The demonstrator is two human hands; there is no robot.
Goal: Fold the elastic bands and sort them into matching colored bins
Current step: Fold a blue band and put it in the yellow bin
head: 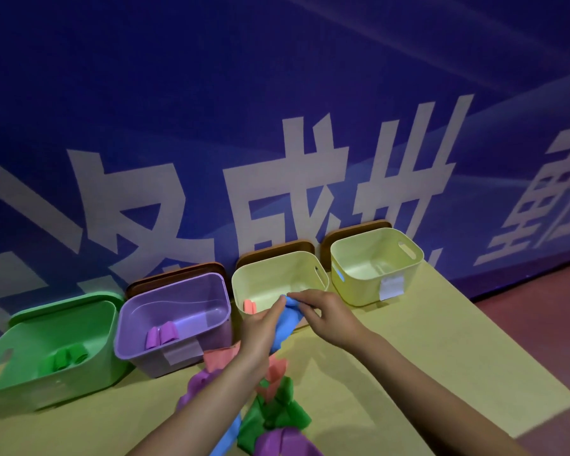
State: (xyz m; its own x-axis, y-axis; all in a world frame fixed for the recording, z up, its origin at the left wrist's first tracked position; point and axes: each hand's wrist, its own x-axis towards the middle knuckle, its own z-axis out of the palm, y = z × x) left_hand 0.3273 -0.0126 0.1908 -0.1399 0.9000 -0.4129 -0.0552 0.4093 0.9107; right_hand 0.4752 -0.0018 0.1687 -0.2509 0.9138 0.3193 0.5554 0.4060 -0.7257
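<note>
Currently we hold a blue elastic band [287,327] between both hands, above the yellow table [425,350] and just in front of the near rim of the third bin. Our left hand [260,334] grips the band's lower part, fingers curled tight around it; our right hand [323,315] pinches the upper end between thumb and fingertips, at about 1 o'clock from the left hand. The band's upper end reaches the rim of the pale yellow bin [278,281].

Four bins stand in a row along the blue wall [211,93] with large white characters. From 9 o'clock toward 2 o'clock: a green bin [23,366] holding folded green bands [68,358]; a purple bin [175,320] holding two folded purple bands [162,337]; the pale yellow bin with a folded orange-pink band [250,306] at its near left corner; a second pale yellow bin [375,264], with a white label on its front. Whether this last bin holds anything we cannot tell.

At 6 o'clock from the hands lies the unsorted pile [270,406] on the table: orange-pink, purple, green and blue bands overlapping, partly hidden beneath our left forearm. Brown lids lean behind the purple bin and both yellow bins; a green lid stands behind the green bin.
</note>
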